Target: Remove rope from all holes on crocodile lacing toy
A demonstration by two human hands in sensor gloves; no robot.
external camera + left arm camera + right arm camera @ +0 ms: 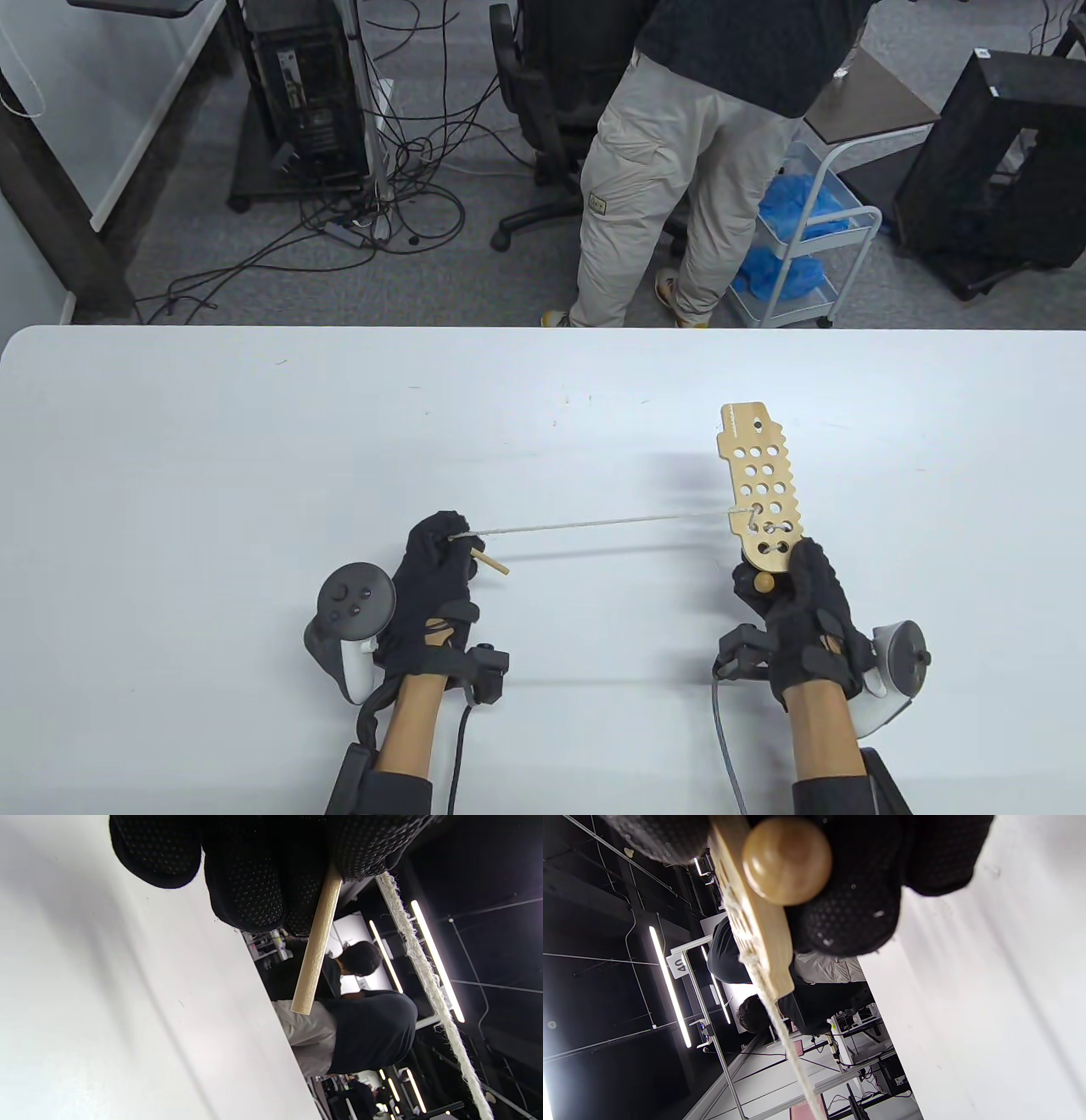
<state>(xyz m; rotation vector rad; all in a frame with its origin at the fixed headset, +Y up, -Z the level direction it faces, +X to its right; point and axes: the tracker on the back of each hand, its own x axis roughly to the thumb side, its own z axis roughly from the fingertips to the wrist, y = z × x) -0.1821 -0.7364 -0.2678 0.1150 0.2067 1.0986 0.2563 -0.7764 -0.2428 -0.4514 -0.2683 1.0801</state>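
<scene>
The wooden crocodile lacing board [762,486] with many holes is held upright-ish above the table by my right hand [797,607], which grips its near end by the round wooden knob [787,859]. A white rope [602,520] runs taut from holes near the board's lower end leftward to my left hand [441,560]. My left hand grips the rope's end with its wooden needle stick [490,563], which pokes out to the right. In the left wrist view the stick [316,946] and the rope [428,984] hang from the gloved fingers. The right wrist view shows the rope [780,1022] leaving the board's edge [759,938].
The white table [254,475] spans the lower view. Beyond its far edge a person [670,153] stands on the floor by an office chair, a white cart [806,246], computer towers and loose cables.
</scene>
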